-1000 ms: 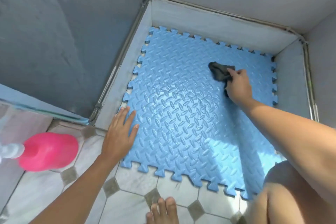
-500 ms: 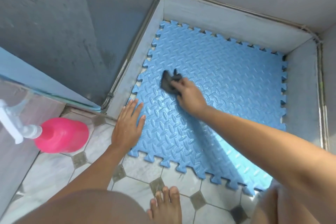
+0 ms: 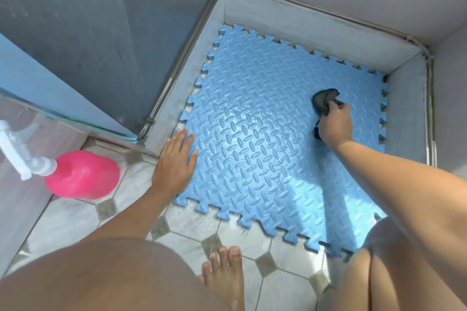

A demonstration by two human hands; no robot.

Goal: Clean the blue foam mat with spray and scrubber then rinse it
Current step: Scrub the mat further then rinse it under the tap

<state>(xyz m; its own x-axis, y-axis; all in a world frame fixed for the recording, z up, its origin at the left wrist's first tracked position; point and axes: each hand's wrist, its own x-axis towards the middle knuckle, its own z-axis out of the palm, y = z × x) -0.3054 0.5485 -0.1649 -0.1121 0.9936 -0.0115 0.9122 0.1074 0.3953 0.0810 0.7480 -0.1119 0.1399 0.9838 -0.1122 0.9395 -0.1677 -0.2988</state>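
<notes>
Blue foam mat (image 3: pixel 265 159) lay flat in the grey corner recess; my right hand (image 3: pixel 334 125) clenched the dark scrubber (image 3: pixel 323 101) near its far right edge; my left hand (image 3: pixel 174 164) pressed its near-left corner, fingers straight, slightly spread; pink spray bottle (image 3: pixel 83 174) stood on tiles beside.

We see a blue foam mat (image 3: pixel 265 159) with bumpy marks and puzzle-tooth edges, lying flat on the tiled floor (image 3: pixel 192 219). A dark, scrunched-up scrubber (image 3: pixel 324 102) sits on its far right part. A pink spray bottle (image 3: pixel 83 174) with a clear top is on the floor, left of the mat.
</notes>
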